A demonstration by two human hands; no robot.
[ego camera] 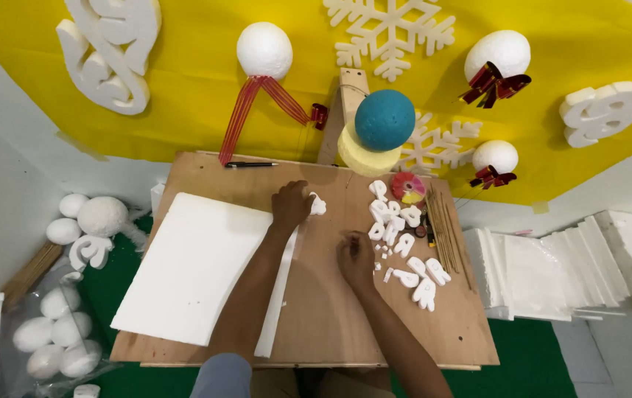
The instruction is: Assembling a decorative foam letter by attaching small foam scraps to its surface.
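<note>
Plywood board [316, 309] carries my work: my left hand [290, 205] presses closed fingers on a white foam letter [317, 204] near its far edge, my right hand [355, 258] curls loosely over crumbs, farther off.

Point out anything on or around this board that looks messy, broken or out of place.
Small white foam crumbs lie scattered on the wooden board beside the right hand, next to the pile of cut foam letters. The left hand touches one foam piece lying apart from that pile. Nothing looks broken or spilled.
</note>
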